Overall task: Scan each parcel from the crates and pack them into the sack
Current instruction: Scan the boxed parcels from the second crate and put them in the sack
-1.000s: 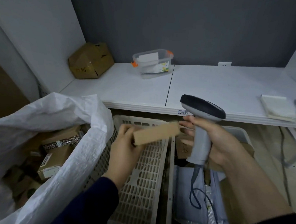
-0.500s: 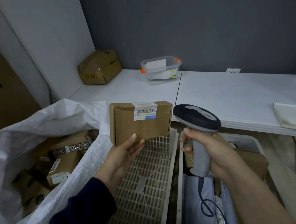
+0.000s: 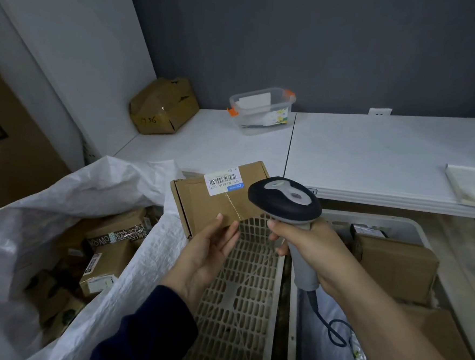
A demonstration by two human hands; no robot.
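Head cam: L hand (image 3: 209, 251) pinches parcel (image 3: 215, 203) by its lower edge, frame ctr, barcode label up, over slatted crate (image 3: 240, 278). R hand (image 3: 305, 240) grips scanner (image 3: 284, 198) just right of parcel. Lower left: sack (image 3: 89, 186) w/ boxes.

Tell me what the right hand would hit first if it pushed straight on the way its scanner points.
Probably the parcel held by the left hand, near its barcode label: the right hand's scanner aims at it. The gap between them is unclear.

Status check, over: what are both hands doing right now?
Left hand holds cardboard parcel, label up. Right hand grips scanner beside the label. Nothing between them.
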